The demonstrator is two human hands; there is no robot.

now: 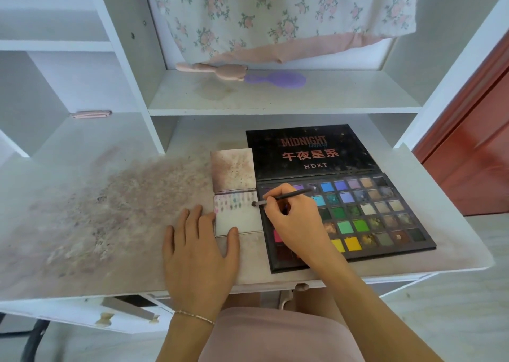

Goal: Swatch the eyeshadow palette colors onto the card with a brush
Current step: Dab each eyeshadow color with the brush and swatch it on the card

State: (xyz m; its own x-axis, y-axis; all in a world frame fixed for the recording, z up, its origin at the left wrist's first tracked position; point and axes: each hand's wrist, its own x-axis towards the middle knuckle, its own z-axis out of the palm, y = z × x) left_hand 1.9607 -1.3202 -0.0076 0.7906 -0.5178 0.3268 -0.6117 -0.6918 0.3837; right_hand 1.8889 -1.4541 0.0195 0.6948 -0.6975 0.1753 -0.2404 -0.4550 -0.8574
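Observation:
A large black eyeshadow palette (385, 210) lies open on the desk, its lid flat behind it. To its left lies a small white card (242, 221), folded open, with a row of colour swatches along its top. My right hand (292, 218) pinches a thin dark brush (286, 196), whose tip touches the card's upper right edge. My left hand (198, 246) lies flat on the desk with straight fingers; its thumb and forefinger press the card's lower left corner.
The white desk top (110, 224) is smeared with powder stains on the left. A shelf behind holds a pink brush (212, 69) and a purple hairbrush (275, 80). Floral cloth (275, 12) hangs above. The desk's front edge runs just below my hands.

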